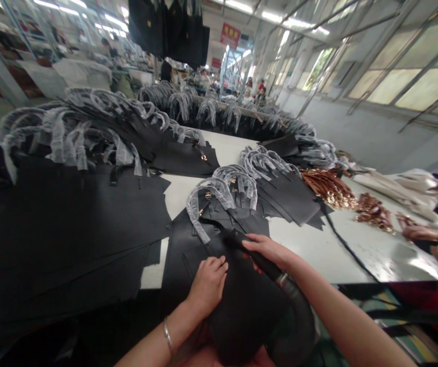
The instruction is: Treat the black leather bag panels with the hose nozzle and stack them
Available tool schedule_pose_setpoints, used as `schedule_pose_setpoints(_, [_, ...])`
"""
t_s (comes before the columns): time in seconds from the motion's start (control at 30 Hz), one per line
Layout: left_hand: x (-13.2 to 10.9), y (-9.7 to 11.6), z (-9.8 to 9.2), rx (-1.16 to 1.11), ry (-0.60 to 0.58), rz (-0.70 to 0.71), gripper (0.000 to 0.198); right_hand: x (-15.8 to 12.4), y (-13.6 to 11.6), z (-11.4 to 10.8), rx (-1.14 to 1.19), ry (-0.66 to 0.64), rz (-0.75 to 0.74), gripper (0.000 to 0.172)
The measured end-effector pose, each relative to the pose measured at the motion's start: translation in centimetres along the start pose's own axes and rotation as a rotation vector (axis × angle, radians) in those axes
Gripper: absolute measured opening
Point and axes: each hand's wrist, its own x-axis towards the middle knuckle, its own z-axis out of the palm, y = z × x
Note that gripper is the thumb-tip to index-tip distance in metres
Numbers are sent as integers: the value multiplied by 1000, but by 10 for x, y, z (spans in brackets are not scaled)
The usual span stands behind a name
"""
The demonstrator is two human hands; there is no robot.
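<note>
A black bag panel (pixel 237 295) slopes off the table's front edge towards me, its curved handle (pixel 199 216) wrapped in clear plastic. My left hand (pixel 207 283) has its fingers curled at the base of that handle, pressed against the panel; the fingertips are partly hidden. In my right hand (pixel 266 250), closed around it, is a long black tool (pixel 270 267) with a narrow front end, a metal band and a thicker rear part. Its narrow end points at the handle. More panels with wrapped handles (pixel 236 178) lie just beyond.
Stacked black panels (pixel 69 219) cover the left side. Another pile (pixel 287 193) lies right of centre on the white table (pixel 299 244), near brown straps with gold-coloured hardware (pixel 328 188). A black cord (pixel 344 239) crosses the table. Another person's hands (pixel 429 237) are at far right.
</note>
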Motion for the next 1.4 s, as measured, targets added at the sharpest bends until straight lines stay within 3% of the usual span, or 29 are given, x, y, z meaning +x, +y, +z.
schedule_pose_setpoints(0.2, [-2,-5,-4,24,13,103,28,-7,-14,4,-38,229,-244,53])
schedule_pose_setpoints(0.4, [-11,-15,4,3,19,258,25,-31,-5,9,-57,-25,-100,58])
schedule_pose_setpoints(0.6, [-14,-18,11,-17,9,252,27,-12,-9,42,-61,-224,-19,56])
schedule_pose_setpoints(0.77, [-14,-17,12,-77,49,263,25,5,-25,62,-103,-227,-48,55])
schedule_pose_setpoints(1.03, [-15,-17,8,-59,9,283,26,-3,-23,45,-72,-280,66,45])
schedule_pose_setpoints(1.23, [-14,-20,11,105,61,370,19,8,-35,72,-101,-108,-136,51])
schedule_pose_setpoints(1.4, [-18,-25,18,251,83,448,14,0,-42,72,-158,-296,-45,52])
